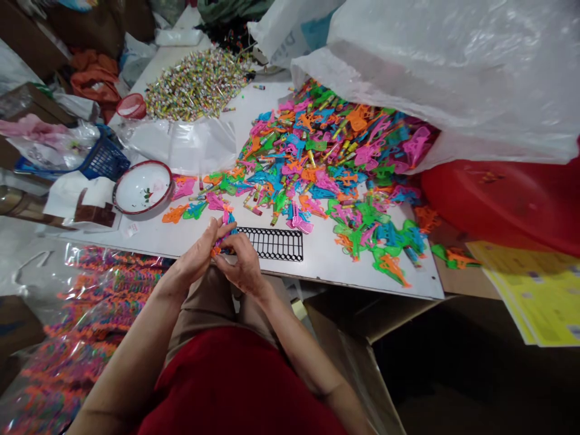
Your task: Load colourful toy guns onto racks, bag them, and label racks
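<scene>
Two hands, left hand (198, 252) and right hand (243, 264), pinch mostly hidden toy pieces (226, 226) just left of the black grid (275, 243) at the table (136, 238) edge; bare tabletop lies right of it.

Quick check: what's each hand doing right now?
Left hand: closed, pinching a small coloured plastic toy.
Right hand: closed on the same toy.

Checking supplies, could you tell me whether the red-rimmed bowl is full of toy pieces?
No, the red-rimmed bowl shows its white inside, nearly bare.
</scene>
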The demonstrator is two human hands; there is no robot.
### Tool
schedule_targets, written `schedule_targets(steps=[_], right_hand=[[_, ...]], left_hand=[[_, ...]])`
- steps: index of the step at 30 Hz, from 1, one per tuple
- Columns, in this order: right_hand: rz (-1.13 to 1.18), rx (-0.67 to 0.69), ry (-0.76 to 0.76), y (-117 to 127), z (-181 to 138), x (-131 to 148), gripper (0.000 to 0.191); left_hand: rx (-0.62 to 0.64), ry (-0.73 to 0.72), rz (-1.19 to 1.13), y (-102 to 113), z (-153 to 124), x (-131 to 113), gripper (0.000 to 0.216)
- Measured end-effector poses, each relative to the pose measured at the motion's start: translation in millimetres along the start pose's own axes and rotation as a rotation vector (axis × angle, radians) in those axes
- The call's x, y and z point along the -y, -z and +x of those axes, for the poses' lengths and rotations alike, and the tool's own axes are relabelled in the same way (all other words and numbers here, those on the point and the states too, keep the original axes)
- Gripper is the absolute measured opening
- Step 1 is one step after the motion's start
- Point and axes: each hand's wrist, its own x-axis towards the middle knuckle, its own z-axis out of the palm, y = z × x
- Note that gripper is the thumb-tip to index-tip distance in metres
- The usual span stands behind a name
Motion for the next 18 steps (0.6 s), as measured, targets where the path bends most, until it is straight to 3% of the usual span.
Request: schedule_targets(steps=[4,11,15,18], right_hand=[[-0.025,-0.011,0.057,0,3,-4,0.006],[-0.049,0.098,0.122,6,-9,-4,0.018],[-0.029,0.283,0.114,41,-8,-11,0.025],[-0.272,0.329,0.058,86,27,-34,0.025]], left_hand=[[-0.043,-0.038,0.15,2,1,2,0.084],[-0.108,-0.191,0.476,7,11,16,0.065],[-0.128,-0.284,0.584,9,17,32,0.061],[-0.17,-0.324,0.655,11,20,44,0.057]])
